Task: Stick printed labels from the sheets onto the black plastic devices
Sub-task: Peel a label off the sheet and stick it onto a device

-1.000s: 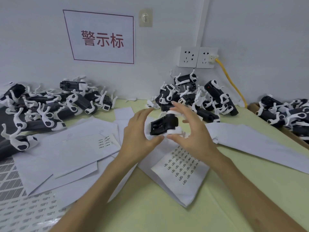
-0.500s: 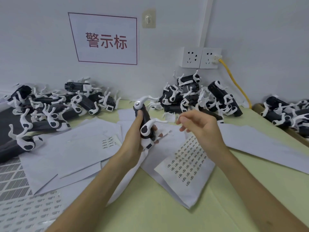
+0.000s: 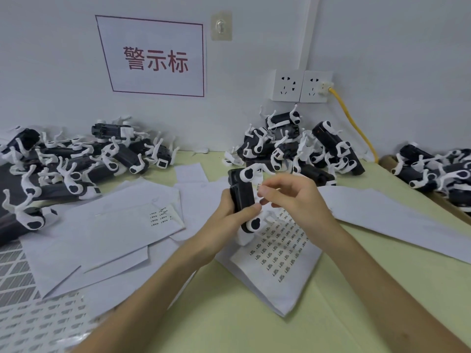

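Note:
My left hand (image 3: 230, 220) grips a black plastic device (image 3: 242, 194) with white clips, held upright over the papers at the centre. My right hand (image 3: 293, 197) is just to its right, thumb and forefinger pinching a small printed label (image 3: 259, 187) close to the device's side. Under both hands lies a label sheet (image 3: 277, 248) with rows of small printed labels. A second sheet with a few labels (image 3: 159, 215) lies to the left.
Piles of black devices with white clips lie at the left (image 3: 71, 164), at the back centre (image 3: 300, 149) and at the right edge (image 3: 438, 171). Loose white papers (image 3: 102, 233) cover the yellow-green table (image 3: 229, 314). A yellow cable (image 3: 356, 128) hangs from the wall socket.
My left hand turned the device so a flat black side faces me. My right hand moved left, closer to the device, with a small label between its fingertips.

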Demonstrator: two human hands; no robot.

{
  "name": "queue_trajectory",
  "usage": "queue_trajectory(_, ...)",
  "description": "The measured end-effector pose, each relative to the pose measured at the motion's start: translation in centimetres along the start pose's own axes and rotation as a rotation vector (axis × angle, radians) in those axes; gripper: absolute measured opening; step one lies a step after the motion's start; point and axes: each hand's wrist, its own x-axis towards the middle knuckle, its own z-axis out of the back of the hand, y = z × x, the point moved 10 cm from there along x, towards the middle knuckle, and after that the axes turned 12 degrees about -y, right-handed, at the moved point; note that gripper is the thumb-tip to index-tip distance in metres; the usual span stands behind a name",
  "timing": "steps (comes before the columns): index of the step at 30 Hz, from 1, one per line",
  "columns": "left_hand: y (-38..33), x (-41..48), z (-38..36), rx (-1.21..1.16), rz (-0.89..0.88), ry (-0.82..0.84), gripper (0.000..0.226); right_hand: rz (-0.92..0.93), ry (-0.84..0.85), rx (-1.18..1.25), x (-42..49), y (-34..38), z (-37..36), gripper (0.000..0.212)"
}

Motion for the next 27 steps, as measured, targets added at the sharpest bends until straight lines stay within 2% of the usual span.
queue_trajectory(8, 0.3, 0.3, 0.0, 0.091, -0.048, -0.048, 0.038, 0.008, -0.066, -0.116, -0.6, -0.5, -0.4, 0.012)
queue_trajectory(16, 0.0, 0.0, -0.4, 0.156, -0.082, -0.059, 0.027, 0.019, -0.116, -0.182, -0.8, -0.4, -0.2, 0.012)
queue_trajectory(27, -0.2, -0.1, -0.5, 0.182, -0.129, -0.075, 0.029, 0.033, -0.132, -0.223, -1.2, 0.0, -0.2, 0.014)
